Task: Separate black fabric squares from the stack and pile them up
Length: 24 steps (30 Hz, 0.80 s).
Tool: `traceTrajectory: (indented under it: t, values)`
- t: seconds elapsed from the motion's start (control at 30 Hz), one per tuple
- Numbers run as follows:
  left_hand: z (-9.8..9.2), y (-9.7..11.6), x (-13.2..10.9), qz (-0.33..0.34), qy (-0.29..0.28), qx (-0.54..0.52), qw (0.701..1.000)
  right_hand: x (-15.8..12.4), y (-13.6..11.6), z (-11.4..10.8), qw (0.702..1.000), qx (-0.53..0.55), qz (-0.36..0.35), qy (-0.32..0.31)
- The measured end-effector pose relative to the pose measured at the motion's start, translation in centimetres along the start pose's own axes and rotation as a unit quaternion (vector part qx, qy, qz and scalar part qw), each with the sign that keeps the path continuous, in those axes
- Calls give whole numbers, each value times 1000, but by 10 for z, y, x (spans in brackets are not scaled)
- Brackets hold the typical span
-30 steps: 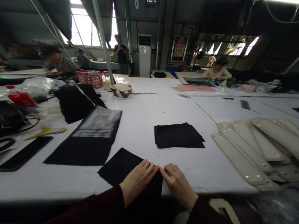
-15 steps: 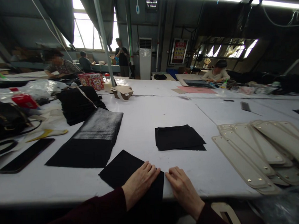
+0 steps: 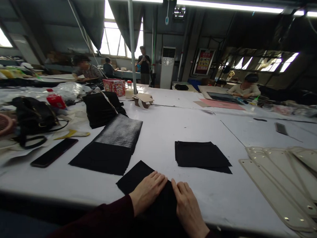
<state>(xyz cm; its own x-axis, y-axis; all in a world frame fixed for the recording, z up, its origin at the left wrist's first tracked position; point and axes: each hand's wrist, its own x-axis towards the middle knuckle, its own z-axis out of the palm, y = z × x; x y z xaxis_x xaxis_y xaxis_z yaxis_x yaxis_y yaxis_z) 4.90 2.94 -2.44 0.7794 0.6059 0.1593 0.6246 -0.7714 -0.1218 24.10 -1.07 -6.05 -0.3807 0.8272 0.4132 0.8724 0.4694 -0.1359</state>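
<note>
A black fabric piece (image 3: 162, 206) lies at the table's near edge, one corner pointing away from me and its lower part hanging toward my lap. My left hand (image 3: 149, 191) rests on top of it, fingers lying flat and slightly bent near the upper edge. Along its right edge lies my right hand (image 3: 187, 200), index finger stretched out and the others loosely bent. The right thumb is hidden. Just beyond, to the right, sits a small stack of black pieces (image 3: 201, 154). To the left, overlapping black pieces (image 3: 102, 157) are fanned out, greyish toward the far end.
A phone (image 3: 54, 152) and a black bag (image 3: 32, 116) lie left, near a tall black stack (image 3: 103, 110). Pale strap-shaped panels (image 3: 278, 185) overlap at right. A metal pole (image 3: 132, 45) rises beyond the table. Several people work farther back.
My right hand has moved left onto the fabric's edge, its index finger now straighter. My left hand stays on the piece. The view has turned left, showing a pink fan.
</note>
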Motion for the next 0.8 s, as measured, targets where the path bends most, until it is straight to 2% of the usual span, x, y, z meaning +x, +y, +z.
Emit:
traceTrajectory:
  t: [0.13,0.3,0.43,0.53,0.63,0.7,0.8]
  values:
    - [1,-22,-16,-29,-6,18,999,1,-1,-4,998,-60,-12,-11]
    - [3,-52,-40,-78,-18,51,995,-19,12,-15,996,-81,-28,19]
    - [-6,-68,-43,-125,-42,-38,990,-27,25,-24,996,-80,-24,21]
    - [-16,-73,-34,-172,-48,-101,979,-15,28,-28,1000,-22,18,-3]
    - [-25,-75,-27,-194,-43,-110,974,4,23,-28,998,23,52,13]
    - [-28,-76,-27,-202,-51,-126,970,13,18,-23,998,29,47,21]
    - [-29,-76,-32,-220,-71,-177,957,18,16,-9,1000,25,16,-4]
